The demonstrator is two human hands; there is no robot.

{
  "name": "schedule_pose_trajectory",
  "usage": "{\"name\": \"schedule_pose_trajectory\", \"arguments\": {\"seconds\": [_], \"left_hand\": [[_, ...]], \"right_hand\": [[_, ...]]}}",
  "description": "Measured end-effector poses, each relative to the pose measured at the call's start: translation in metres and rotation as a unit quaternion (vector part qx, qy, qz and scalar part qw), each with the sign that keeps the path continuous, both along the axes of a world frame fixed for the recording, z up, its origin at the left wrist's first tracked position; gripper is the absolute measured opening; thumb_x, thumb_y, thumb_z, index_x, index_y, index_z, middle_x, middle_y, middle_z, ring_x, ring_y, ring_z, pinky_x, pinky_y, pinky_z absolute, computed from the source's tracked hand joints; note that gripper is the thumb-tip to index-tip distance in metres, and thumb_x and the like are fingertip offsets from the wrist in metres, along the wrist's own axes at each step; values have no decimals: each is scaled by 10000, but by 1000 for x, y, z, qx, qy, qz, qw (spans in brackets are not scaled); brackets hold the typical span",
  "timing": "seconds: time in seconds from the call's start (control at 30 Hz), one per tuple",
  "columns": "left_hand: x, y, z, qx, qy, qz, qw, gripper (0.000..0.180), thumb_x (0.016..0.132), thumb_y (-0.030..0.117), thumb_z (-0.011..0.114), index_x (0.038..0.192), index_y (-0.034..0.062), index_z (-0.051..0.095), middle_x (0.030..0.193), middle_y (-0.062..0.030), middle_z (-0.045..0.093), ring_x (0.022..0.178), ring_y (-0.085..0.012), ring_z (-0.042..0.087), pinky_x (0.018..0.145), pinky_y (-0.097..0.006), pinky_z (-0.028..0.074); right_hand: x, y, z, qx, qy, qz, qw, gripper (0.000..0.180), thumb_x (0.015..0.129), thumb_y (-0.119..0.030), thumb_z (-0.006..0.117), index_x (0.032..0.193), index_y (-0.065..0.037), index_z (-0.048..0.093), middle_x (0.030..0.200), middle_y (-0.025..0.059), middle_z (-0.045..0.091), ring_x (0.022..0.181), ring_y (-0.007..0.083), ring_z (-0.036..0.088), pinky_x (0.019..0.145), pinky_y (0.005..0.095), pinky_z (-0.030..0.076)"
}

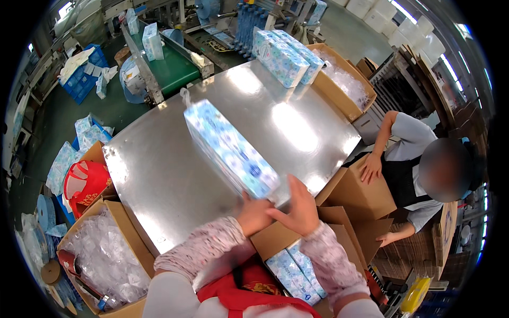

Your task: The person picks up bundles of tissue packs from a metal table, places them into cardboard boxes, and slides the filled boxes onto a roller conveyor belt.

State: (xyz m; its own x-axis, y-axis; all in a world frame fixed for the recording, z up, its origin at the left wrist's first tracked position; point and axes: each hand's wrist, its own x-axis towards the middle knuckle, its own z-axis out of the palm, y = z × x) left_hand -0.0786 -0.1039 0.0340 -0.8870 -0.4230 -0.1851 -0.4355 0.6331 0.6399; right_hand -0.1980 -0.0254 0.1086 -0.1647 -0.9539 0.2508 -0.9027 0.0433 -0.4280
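A long tissue pack (228, 146) in blue-and-white floral print lies slantwise over the metal table (159, 175). A twist of clear film (185, 97) sticks up from its far end. At its near end is my left hand (255, 216), its fingers blurred and partly hidden by the pack. My right hand (298, 208) is just right of that end, fingers stretched upward and thumb toward my left hand. Below my right forearm stands a cardboard carton (273, 238) with similar packs (293, 270) inside.
Two packs (281, 58) stand at the table's far edge beside a box of clear bags (344, 79). Another box of clear bags (111, 254) is at the near left. A green conveyor (177, 66) carries packs. At right, a co-worker's hands touch a carton (360, 193).
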Motion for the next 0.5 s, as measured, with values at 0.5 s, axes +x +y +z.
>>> {"name": "schedule_pose_trajectory", "arguments": {"seconds": [0.5], "left_hand": [[93,28,40,343,367,305,809,327,848,269,582,1065,24,573,909,-41,600,844,-135,572,756,-281,458]], "right_hand": [[-32,87,61,-112,-442,39,889,890,557,-33,754,1313,16,286,1204,72,438,1109,151,422,949,283,323]]}}
